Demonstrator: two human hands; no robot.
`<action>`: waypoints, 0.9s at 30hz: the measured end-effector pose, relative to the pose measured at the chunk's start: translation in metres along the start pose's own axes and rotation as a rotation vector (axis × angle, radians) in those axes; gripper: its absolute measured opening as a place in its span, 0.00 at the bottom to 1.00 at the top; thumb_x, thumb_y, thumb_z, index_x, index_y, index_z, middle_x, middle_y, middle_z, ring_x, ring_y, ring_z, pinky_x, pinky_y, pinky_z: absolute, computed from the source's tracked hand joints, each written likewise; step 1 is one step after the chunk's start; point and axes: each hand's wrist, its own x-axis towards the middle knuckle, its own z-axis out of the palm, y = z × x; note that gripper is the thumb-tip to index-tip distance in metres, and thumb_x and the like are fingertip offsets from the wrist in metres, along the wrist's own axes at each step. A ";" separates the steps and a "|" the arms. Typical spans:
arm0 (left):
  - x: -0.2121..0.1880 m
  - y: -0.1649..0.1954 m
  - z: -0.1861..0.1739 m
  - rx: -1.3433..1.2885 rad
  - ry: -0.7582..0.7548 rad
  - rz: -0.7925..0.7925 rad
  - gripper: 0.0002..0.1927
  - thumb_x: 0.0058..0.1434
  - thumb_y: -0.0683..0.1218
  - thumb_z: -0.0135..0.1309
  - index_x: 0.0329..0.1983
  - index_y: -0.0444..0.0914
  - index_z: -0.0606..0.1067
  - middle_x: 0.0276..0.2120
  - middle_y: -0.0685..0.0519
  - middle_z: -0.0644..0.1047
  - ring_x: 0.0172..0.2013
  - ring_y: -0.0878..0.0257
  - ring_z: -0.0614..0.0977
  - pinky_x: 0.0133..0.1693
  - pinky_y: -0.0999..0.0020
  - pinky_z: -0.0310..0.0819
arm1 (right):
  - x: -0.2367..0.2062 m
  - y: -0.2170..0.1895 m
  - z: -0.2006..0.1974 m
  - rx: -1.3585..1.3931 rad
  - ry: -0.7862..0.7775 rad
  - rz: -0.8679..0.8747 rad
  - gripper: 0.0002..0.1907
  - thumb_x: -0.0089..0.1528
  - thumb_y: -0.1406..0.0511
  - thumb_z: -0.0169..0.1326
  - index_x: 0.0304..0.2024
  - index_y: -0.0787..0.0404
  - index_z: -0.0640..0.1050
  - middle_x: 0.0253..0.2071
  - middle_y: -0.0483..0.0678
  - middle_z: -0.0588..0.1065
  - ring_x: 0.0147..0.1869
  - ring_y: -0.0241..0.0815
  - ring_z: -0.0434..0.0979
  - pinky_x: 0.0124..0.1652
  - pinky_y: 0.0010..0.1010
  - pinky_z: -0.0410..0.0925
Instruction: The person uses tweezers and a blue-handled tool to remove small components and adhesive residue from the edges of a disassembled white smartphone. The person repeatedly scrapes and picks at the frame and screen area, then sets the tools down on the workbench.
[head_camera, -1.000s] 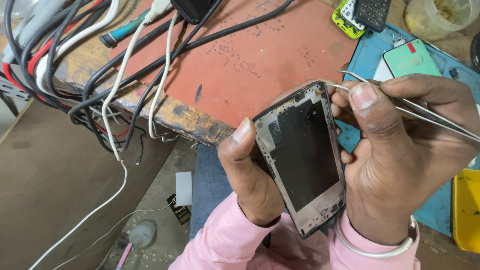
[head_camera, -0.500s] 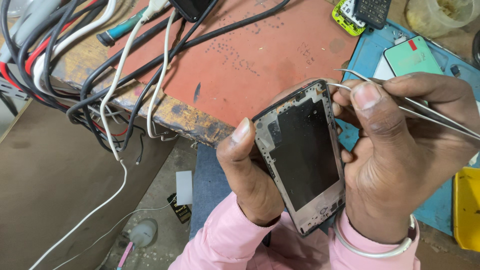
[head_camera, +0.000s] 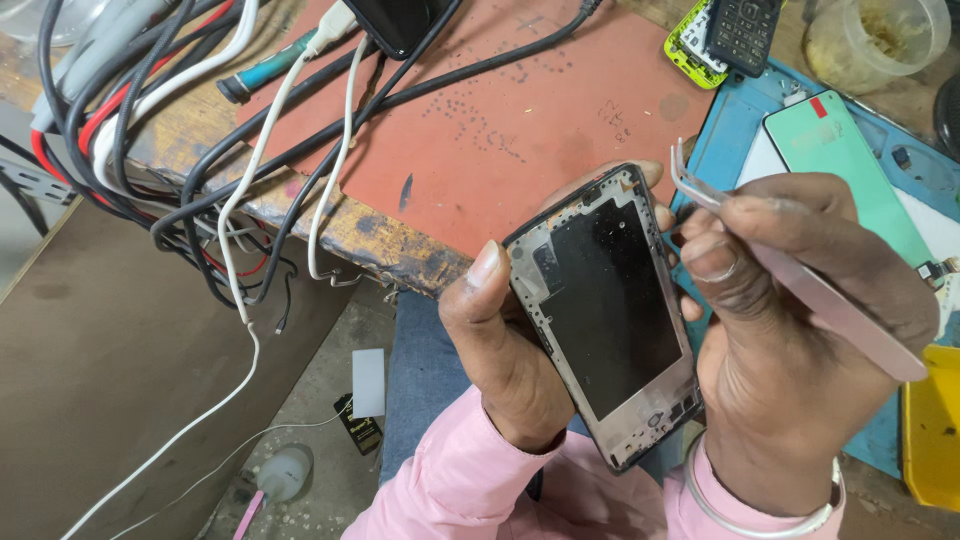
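My left hand (head_camera: 505, 350) grips an opened phone frame (head_camera: 605, 310), a silver shell with a dark inner plate, tilted with its top toward the bench. Its thumb lies along the frame's left edge and its fingertips show at the upper right edge. My right hand (head_camera: 800, 330) is closed around metal tweezers (head_camera: 780, 270), whose curved tips sit just off the frame's upper right corner, not touching it.
A red work mat (head_camera: 500, 110) covers the bench, with a tangle of black, white and red cables (head_camera: 200, 130) at left. A blue mat (head_camera: 740, 130) holds a green-backed phone (head_camera: 850, 160); a keypad phone (head_camera: 735, 30), a plastic tub (head_camera: 875, 40) and a yellow tray (head_camera: 930, 430) lie around.
My right thumb has come off the frame's top right corner, and the tweezers' tips have drawn back to the right. The left hand still holds the frame.
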 end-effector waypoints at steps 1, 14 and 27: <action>0.000 0.000 0.001 0.027 0.002 0.009 0.44 0.70 0.66 0.41 0.71 0.25 0.63 0.55 0.37 0.77 0.48 0.49 0.81 0.54 0.55 0.78 | 0.000 0.000 0.000 0.002 -0.011 -0.004 0.09 0.69 0.74 0.65 0.50 0.67 0.80 0.45 0.57 0.77 0.44 0.40 0.80 0.42 0.22 0.74; -0.001 0.001 0.002 0.052 -0.092 0.002 0.44 0.73 0.68 0.42 0.71 0.24 0.61 0.52 0.41 0.75 0.47 0.52 0.82 0.53 0.59 0.78 | 0.000 -0.012 0.006 0.041 0.032 -0.015 0.11 0.72 0.68 0.65 0.52 0.68 0.79 0.45 0.57 0.79 0.47 0.42 0.82 0.47 0.29 0.76; 0.000 0.002 0.001 0.067 -0.086 0.012 0.44 0.73 0.67 0.43 0.72 0.24 0.60 0.53 0.42 0.74 0.48 0.51 0.82 0.53 0.57 0.78 | 0.007 -0.024 0.015 -0.173 -0.002 -0.036 0.10 0.72 0.73 0.60 0.53 0.72 0.74 0.46 0.55 0.78 0.47 0.40 0.84 0.51 0.26 0.80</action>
